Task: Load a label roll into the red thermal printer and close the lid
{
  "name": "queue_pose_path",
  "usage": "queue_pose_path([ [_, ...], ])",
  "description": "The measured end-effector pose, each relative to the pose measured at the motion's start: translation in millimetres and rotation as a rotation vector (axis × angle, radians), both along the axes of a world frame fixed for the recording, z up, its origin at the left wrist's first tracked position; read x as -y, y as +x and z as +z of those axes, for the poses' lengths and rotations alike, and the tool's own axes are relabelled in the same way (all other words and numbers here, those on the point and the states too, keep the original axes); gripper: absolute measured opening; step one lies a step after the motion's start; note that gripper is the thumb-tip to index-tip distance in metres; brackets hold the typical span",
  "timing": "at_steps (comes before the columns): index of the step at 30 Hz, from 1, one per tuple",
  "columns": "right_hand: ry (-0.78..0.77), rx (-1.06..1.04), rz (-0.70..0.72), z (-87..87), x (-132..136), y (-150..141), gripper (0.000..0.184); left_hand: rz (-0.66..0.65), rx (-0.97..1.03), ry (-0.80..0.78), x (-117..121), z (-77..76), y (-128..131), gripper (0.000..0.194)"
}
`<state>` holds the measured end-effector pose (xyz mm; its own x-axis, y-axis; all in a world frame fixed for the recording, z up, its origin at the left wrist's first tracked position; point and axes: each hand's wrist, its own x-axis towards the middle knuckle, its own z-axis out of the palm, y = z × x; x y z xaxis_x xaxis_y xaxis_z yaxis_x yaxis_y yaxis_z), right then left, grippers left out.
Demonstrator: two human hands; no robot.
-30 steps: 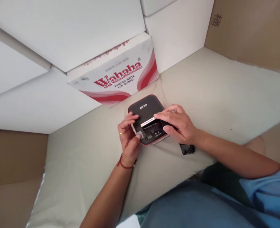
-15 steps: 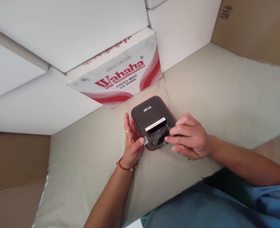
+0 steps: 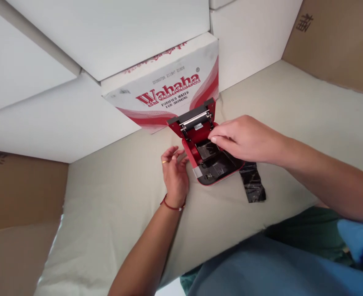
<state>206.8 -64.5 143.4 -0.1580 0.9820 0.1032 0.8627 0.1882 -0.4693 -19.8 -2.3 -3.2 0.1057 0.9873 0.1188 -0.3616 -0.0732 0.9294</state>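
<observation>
A small label printer [image 3: 196,162], red inside with a black front rim, stands on the cloth with its lid [image 3: 192,117] raised. A metal rod and a dark roller run along the lid's edge. Inside the compartment shows a dark shiny piece [image 3: 207,151]. Thumb and forefinger of my right hand [image 3: 246,137] are pinched together over the compartment's right side; what they hold, if anything, is hidden. My left hand [image 3: 175,176] rests beside the printer's left wall, its fingers loosely bent and apart, holding nothing I can see.
Right of the printer lies a crinkled black plastic strip [image 3: 253,183] on the pale cloth [image 3: 113,205]. Behind stands a red and white Wahaha water carton [image 3: 169,88] among white boxes [image 3: 113,37]. Brown cardboard [image 3: 338,45] borders the right, with more cardboard [image 3: 21,193] at the left.
The printer's lid has swung up from shut to raised. My right hand has moved up over the compartment, and my left has loosened from the printer's side. The black strip has come into view.
</observation>
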Motion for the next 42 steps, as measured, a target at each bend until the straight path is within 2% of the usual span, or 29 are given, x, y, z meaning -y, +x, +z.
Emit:
queue_pose_path([
  [2, -0.163, 0.240, 0.015, 7.8, -22.2, -11.8, 0.027, 0.064, -0.015, -0.043, 0.3, 1.6, 0.6, 0.018],
  [5, -0.296, 0.445, 0.053, 6.1, -45.0, -31.5, 0.031, 0.032, -0.061, -0.049, 3.8, 5.2, 0.5, 0.010],
  [8, -0.264, 0.487, 0.070, -3.8, -54.0, -42.7, 0.030, -0.010, -0.106, -0.056, 6.9, 6.9, 0.2, 0.010],
  [11, -0.211, 0.494, 0.025, -10.5, -54.3, -44.8, 0.026, -0.039, -0.147, -0.064, 7.6, 6.1, 0.0, 0.009],
  [14, -0.216, 0.503, 0.000, -1.8, -45.2, -43.1, 0.025, -0.052, -0.161, -0.064, 6.8, 4.8, -0.1, 0.009],
  [17, -0.220, 0.422, 0.032, 24.5, -22.7, -32.4, 0.027, -0.063, -0.151, -0.057, 5.4, 3.0, -0.3, 0.009],
  [20, -0.268, 0.273, 0.038, 51.6, 5.5, 3.0, 0.027, -0.087, -0.134, -0.044, 3.6, -0.4, -1.1, 0.010],
  [22, -0.317, 0.224, 0.000, 56.9, 20.2, 41.9, 0.026, -0.109, -0.121, -0.027, 2.3, -2.7, -1.4, 0.013],
  [24, -0.395, 0.221, -0.036, 47.7, 28.6, 84.2, 0.025, -0.126, -0.109, -0.008, 1.3, -4.0, -1.3, 0.016],
  [26, -0.563, 0.228, -0.042, 27.8, 31.8, 118.3, 0.025, -0.134, -0.100, 0.004, 0.7, -3.9, -0.7, 0.017],
  [29, -0.636, 0.238, -0.116, -5.6, 33.7, 138.1, 0.028, -0.133, -0.093, 0.008, 0.4, -2.2, 0.7, 0.016],
  [32, -0.541, 0.157, -0.119, -27.6, 37.0, 124.5, 0.036, -0.124, -0.096, 0.002, 0.5, -0.9, 1.7, 0.015],
  [35, -0.409, 0.052, -0.066, -40.7, 39.3, 97.6, 0.044, -0.118, -0.111, -0.004, 0.7, -0.6, 1.7, 0.013],
  [37, -0.374, 0.071, -0.025, -48.2, 40.0, 82.0, 0.042, -0.119, -0.127, -0.006, 0.7, -0.6, 1.4, 0.012],
  [40, -0.326, 0.147, 0.002, -54.5, 45.2, 73.3, 0.040, -0.121, -0.152, 0.003, 0.3, -1.3, 1.0, 0.010],
  [42, -0.257, 0.154, 0.016, -51.7, 53.5, 78.8, 0.040, -0.120, -0.171, 0.016, -0.3, -2.8, 1.1, 0.008],
])
